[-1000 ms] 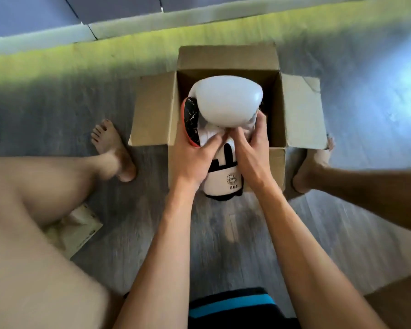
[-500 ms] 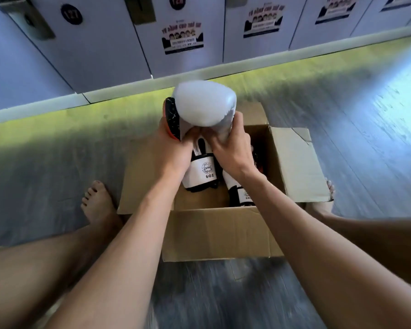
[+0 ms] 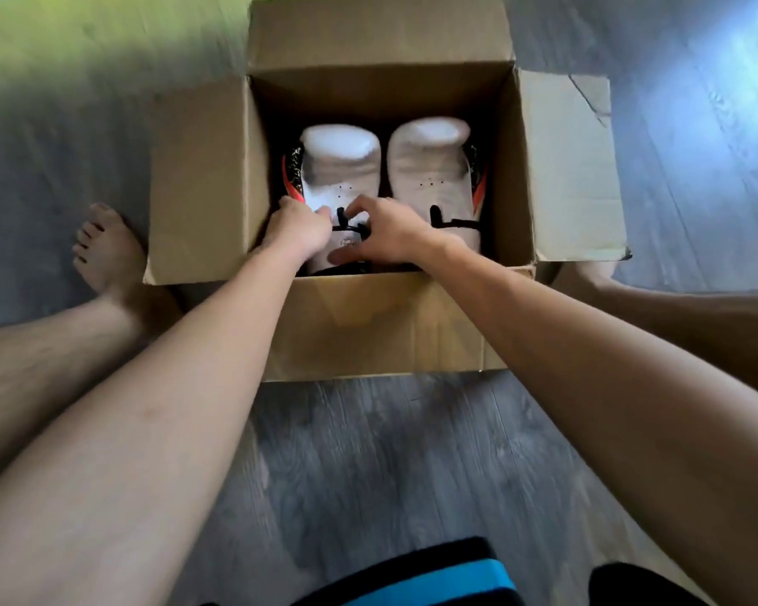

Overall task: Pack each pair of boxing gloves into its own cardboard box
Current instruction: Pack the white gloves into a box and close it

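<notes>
An open cardboard box [image 3: 368, 325] stands on the floor between my legs. Two white boxing gloves with black and orange-red sides lie side by side in it, padded ends away from me. The left glove [image 3: 340, 168] is held at its cuff by both hands. My left hand [image 3: 298, 231] grips its left edge with curled fingers. My right hand [image 3: 390, 231] curls over the cuff from the right, thumb underneath. The right glove [image 3: 429, 172] lies untouched against the box's right wall.
The box's left flap [image 3: 198, 181], right flap [image 3: 565, 168] and far flap [image 3: 377, 32] are folded outward. My bare left foot [image 3: 106, 247] is beside the left flap, and my right leg [image 3: 674, 325] lies under the right flap. Grey wooden floor [image 3: 368, 452] surrounds the box.
The white glove that both hands held up above the box has come down into it, beside the other glove. The view has tilted down over the box.
</notes>
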